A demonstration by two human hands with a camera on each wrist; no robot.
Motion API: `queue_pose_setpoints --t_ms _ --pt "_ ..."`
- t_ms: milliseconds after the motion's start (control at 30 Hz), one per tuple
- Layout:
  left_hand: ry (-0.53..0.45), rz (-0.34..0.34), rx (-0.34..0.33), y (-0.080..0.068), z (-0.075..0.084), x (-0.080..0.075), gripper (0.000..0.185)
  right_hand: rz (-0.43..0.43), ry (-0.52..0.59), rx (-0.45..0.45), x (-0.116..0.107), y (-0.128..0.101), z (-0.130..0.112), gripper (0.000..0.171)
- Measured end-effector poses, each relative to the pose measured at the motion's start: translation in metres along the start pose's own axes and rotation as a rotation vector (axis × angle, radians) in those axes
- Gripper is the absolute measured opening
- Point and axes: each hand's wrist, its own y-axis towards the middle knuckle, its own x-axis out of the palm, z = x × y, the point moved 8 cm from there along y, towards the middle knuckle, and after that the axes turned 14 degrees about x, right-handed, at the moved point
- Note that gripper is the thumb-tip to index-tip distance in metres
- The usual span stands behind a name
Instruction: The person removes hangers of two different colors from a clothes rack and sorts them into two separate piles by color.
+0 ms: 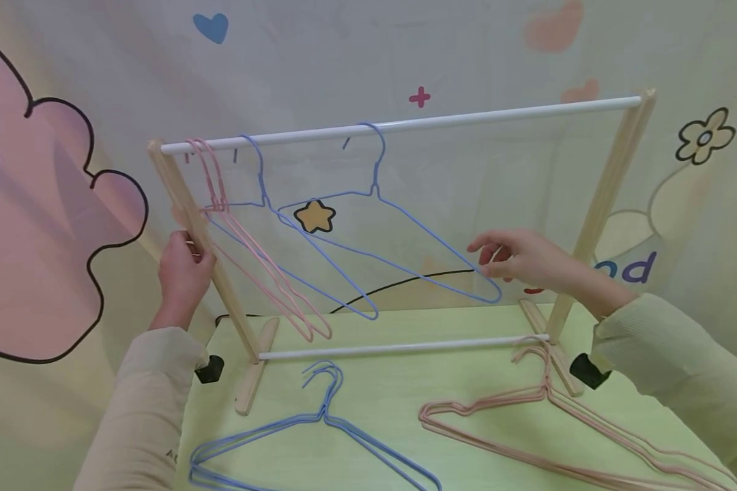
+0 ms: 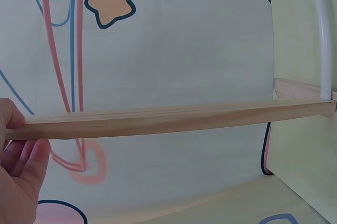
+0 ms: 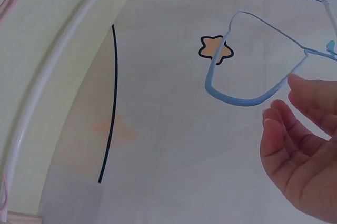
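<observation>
My left hand [image 1: 185, 273] grips the left wooden post [image 1: 222, 283] of a hanger rack. The left wrist view shows thumb and fingers on either side of that post [image 2: 158, 121]. My right hand [image 1: 518, 259] is beside the lower right corner of a blue hanger [image 1: 426, 218] on the white top rail [image 1: 467, 117]. In the right wrist view, thumb and fingers stand apart near the blue wire [image 3: 237, 101]; whether the thumb touches it I cannot tell. Another blue hanger [image 1: 319, 249] and two pink hangers [image 1: 264, 256] hang further left.
On the pale green table [image 1: 381, 382] lie a stack of blue hangers [image 1: 325, 409] at front left and a stack of pink hangers [image 1: 546, 392] at front right. A white lower bar [image 1: 405, 347] joins the rack's feet. Behind hangs a printed curtain [image 1: 497, 41].
</observation>
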Motion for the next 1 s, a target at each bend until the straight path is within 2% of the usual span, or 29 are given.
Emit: queue_pose_setpoints --t_ms 133,267,467,800,1000 --pt "0.002 0.01 0.005 0.001 0.0 0.0 0.034 -0.01 -0.012 -0.026 0.002 0.008 -0.007 0.03" --pt "0.003 0.009 -0.001 0.001 0.0 0.0 0.034 -0.032 -0.003 -0.014 0.007 0.015 -0.01 0.028" --pt "-0.004 0.001 -0.017 0.0 0.0 0.0 0.034 -0.06 0.038 -0.005 0.014 0.018 -0.01 0.014" --pt "-0.001 -0.003 -0.019 -0.001 0.0 0.0 0.035 0.03 0.027 -0.032 -0.006 0.009 -0.013 0.009" --pt "0.005 0.003 -0.015 -0.001 0.0 0.0 0.035 0.077 -0.017 -0.068 -0.014 -0.004 -0.006 0.007"
